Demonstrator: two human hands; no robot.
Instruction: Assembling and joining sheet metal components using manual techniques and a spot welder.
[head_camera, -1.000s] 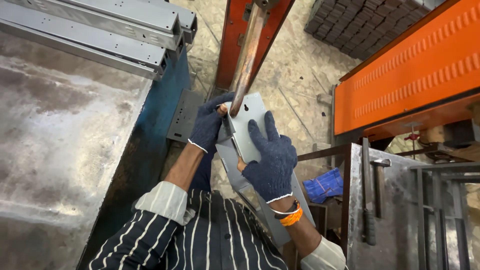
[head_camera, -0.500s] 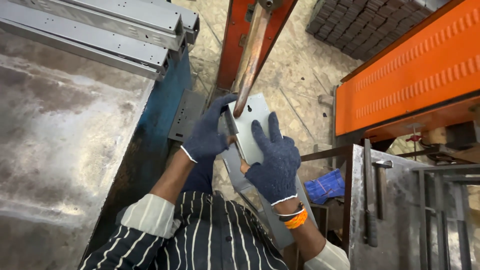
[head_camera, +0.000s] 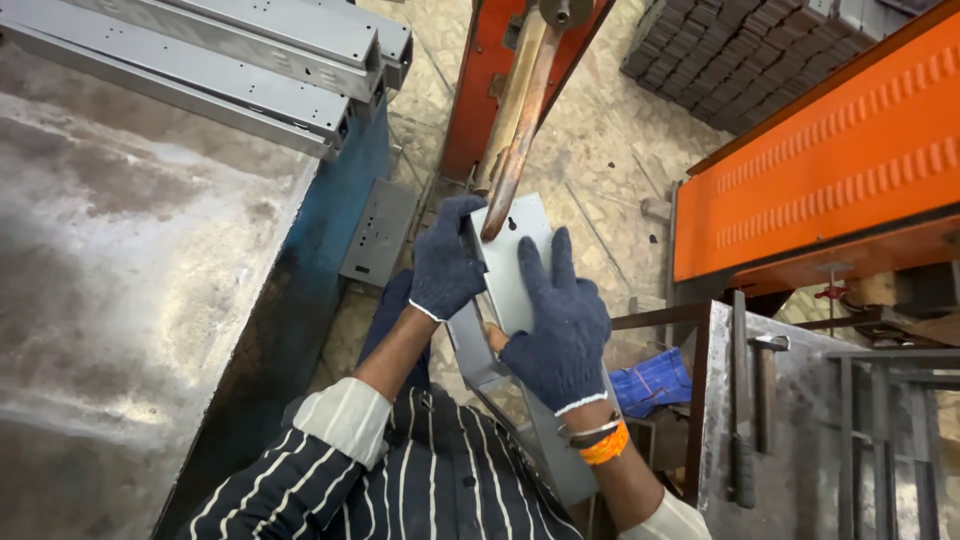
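Both my hands wear dark blue knit gloves. My left hand (head_camera: 445, 262) grips the left edge of a grey bent sheet-metal bracket (head_camera: 515, 250) with small holes near its top. My right hand (head_camera: 560, 320) lies flat on the bracket's face, fingers spread, pressing it. A copper-coloured rod (head_camera: 515, 130) comes down from an orange-red machine column (head_camera: 490, 70) and its tip touches the bracket just above my left hand. The bracket's lower end runs down under my right wrist, which carries an orange band.
A large worn steel table (head_camera: 120, 280) with a blue side fills the left; long grey metal channels (head_camera: 230, 60) lie on its far end. An orange ribbed machine cover (head_camera: 830, 170) stands right. A hammer (head_camera: 765, 380) rests on a steel bench, blue cloth (head_camera: 650, 380) beside it.
My hands and the bracket have stayed under the rod's tip, shifting only slightly. My right hand's fingers spread a little wider on the plate.
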